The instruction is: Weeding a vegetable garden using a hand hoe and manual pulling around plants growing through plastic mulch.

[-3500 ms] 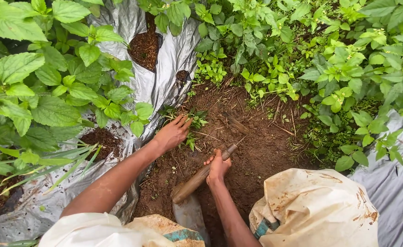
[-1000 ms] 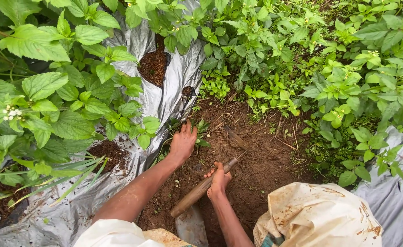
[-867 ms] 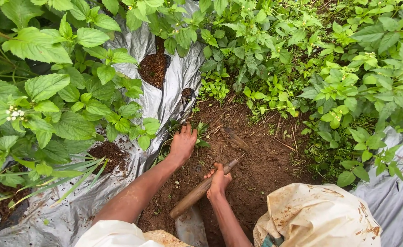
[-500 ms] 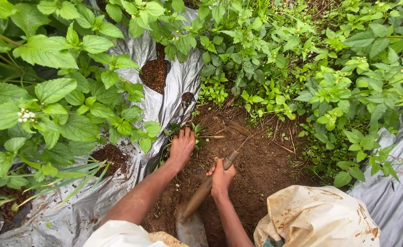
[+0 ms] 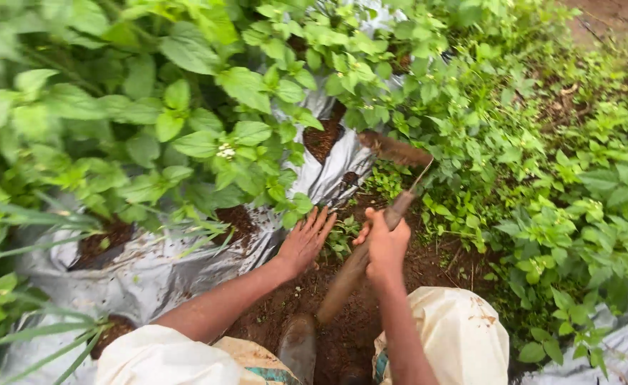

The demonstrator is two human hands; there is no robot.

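The right hand (image 5: 385, 246) is raised, fingers wrapped tight round the one wooden-handled hoe (image 5: 360, 260), its blurred blade (image 5: 396, 150) seemingly lifted above them. The left hand (image 5: 303, 242), fingers spread, rests beside a small weed (image 5: 340, 237). Half a second ago the blade was down in the soil (image 5: 342, 335).

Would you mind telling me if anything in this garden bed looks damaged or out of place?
The silver plastic sheet over the bed is crumpled and has ragged holes showing soil, one near. Loose soil lies on it near. The right hand grips a wooden-handled tool, its soiled head raised.
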